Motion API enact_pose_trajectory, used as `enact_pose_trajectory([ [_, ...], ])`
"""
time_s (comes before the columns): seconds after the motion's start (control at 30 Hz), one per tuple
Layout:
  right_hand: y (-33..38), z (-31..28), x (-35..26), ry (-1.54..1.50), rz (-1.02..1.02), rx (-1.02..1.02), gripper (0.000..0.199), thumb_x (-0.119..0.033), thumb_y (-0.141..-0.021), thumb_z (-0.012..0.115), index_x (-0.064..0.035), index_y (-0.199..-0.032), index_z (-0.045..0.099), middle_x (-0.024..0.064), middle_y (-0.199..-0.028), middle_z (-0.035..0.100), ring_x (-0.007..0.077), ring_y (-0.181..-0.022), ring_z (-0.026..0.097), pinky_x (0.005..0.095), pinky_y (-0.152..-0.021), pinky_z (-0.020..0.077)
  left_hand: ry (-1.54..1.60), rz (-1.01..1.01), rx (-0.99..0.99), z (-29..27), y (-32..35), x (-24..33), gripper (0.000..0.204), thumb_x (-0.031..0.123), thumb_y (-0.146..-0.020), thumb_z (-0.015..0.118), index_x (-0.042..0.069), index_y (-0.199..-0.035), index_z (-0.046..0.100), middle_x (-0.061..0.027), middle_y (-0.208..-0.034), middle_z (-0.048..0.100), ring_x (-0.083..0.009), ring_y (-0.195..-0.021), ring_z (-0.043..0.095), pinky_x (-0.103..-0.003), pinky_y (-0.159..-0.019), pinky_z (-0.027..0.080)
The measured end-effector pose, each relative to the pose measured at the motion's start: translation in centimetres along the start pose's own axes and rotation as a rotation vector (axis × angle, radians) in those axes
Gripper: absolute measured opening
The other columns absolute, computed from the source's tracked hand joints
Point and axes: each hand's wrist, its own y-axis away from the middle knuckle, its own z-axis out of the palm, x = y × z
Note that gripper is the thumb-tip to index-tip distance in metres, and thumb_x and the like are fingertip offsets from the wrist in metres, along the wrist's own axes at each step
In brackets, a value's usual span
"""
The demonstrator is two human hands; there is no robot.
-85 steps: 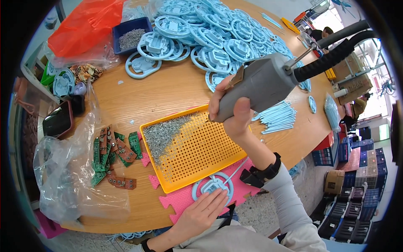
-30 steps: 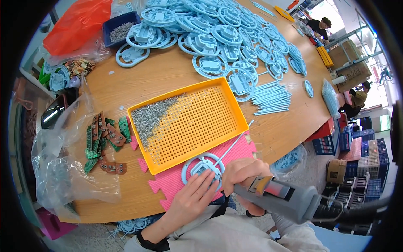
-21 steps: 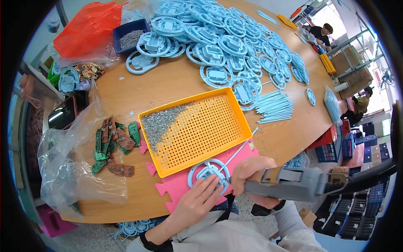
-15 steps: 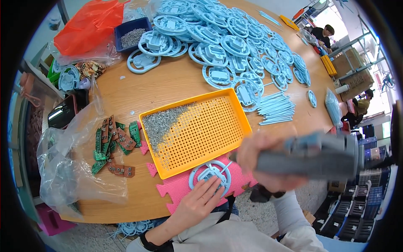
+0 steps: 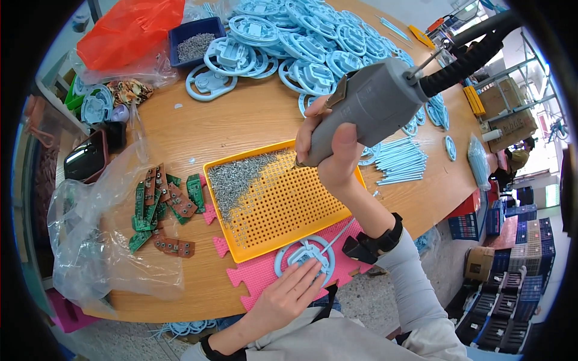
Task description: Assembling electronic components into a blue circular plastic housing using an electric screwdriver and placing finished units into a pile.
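My left hand [image 5: 289, 295] lies with fingers stretched flat on a light blue plastic ring-shaped part [image 5: 306, 251], pressing it against a pink foam mat [image 5: 256, 275]. A thin pale rod [image 5: 341, 233] sticks out from the part toward the upper right. In my right hand [image 5: 340, 153] is a grey electric screwdriver [image 5: 373, 99], its cable leading up to the right. The screwdriver's tip hangs over a yellow perforated tray [image 5: 301, 207]. Small silver screws [image 5: 232, 180] fill the tray's left side, and some sit in its holes.
Blue ring-shaped parts [image 5: 313, 45] are heaped at the back. Light blue rods [image 5: 402, 161] lie right of the tray. Circuit boards [image 5: 174, 201] and a clear plastic bag [image 5: 90, 240] are at left. A dark blue bin [image 5: 195, 48] of screws stands near a red bag [image 5: 129, 33].
My right hand has swung the screwdriver up and left, from beside the ring-shaped part to over the tray. My left hand stays on the part.
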Motion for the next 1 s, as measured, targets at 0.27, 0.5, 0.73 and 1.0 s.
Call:
enact_pose_trajectory([
  [0.27, 0.3, 0.1, 0.3, -0.025, 0.004, -0.025, 0.067, -0.065, -0.081, 0.050, -0.0009, -0.099, 0.045, 0.0066, -0.054, 0.048, 0.0130, -0.044, 0.048, 0.0253, -0.043, 0.0399, 0.003, 0.000, -0.006, 0.0, 0.0, 0.0, 0.035, 0.009, -0.079, 0.053, -0.002, -0.113, 0.058, -0.0171, -0.123, 0.055, -0.0275, -0.120, 0.050, -0.040, -0.097, 0.043],
  [0.5, 0.7, 0.4, 0.7, -0.005, -0.003, -0.055, 0.065, -0.062, -0.081, 0.053, -0.0011, -0.100, 0.044, 0.0071, -0.054, 0.048, 0.0135, -0.044, 0.048, 0.0248, -0.043, 0.0399, -0.004, 0.020, 0.049, 0.1, -0.2, 0.0, 0.035, 0.011, -0.076, 0.066, 0.001, -0.109, 0.061, -0.0160, -0.119, 0.057, -0.0291, -0.114, 0.054, -0.043, -0.089, 0.048],
  [0.73, 1.2, 0.4, -5.5, -0.049, 0.032, -0.072, 0.079, -0.077, -0.076, 0.042, -0.0017, -0.099, 0.044, 0.0063, -0.054, 0.049, 0.0152, -0.045, 0.049, 0.0270, -0.043, 0.0410, -0.019, 0.027, 0.051, -0.1, -0.2, 0.0, 0.037, 0.012, -0.075, 0.066, 0.000, -0.109, 0.061, -0.0168, -0.120, 0.057, -0.0295, -0.116, 0.053, -0.044, -0.090, 0.047],
  [1.0, 6.7, 1.5, -8.2, -0.182, 0.227, -0.211, 0.076, -0.074, -0.074, 0.050, -0.0027, -0.100, 0.043, 0.0088, -0.061, 0.053, 0.0170, -0.053, 0.052, 0.0285, -0.049, 0.0434, 0.052, 0.001, 0.034, 0.9, 1.0, 0.1, 0.042, 0.010, -0.075, 0.054, -0.001, -0.116, 0.056, -0.0169, -0.121, 0.056, -0.0281, -0.117, 0.051, -0.040, -0.100, 0.041],
])
